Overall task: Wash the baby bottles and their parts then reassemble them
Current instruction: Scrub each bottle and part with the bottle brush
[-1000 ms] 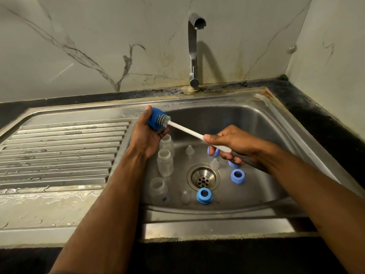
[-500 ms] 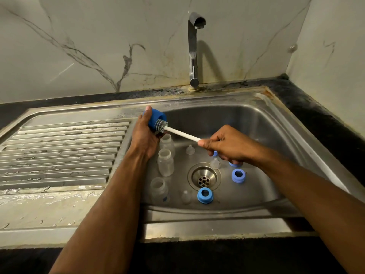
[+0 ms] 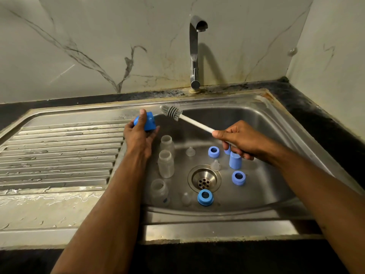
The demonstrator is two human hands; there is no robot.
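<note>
My left hand (image 3: 139, 136) grips a blue bottle cap (image 3: 147, 121) above the sink's left rim. My right hand (image 3: 237, 140) holds the white handle of a bottle brush (image 3: 171, 112), whose grey bristle head is out of the cap, just to its right. In the steel sink (image 3: 276, 135) stand three clear bottles (image 3: 166, 164) along the left side. Three blue collar rings (image 3: 205, 197) lie around the drain (image 3: 204, 179), with clear teats (image 3: 190, 151) between them. Another blue cap (image 3: 235, 160) stands below my right hand.
A chrome tap (image 3: 194, 54) rises behind the sink, with no water running. A wet ribbed draining board (image 3: 59, 155) stretches to the left. A marble wall stands behind and on the right, with a dark counter edge (image 3: 316, 111) along it.
The brush head was inside the blue cap; my right hand has pulled it out and to the right. My left hand has tipped the cap slightly leftward.
</note>
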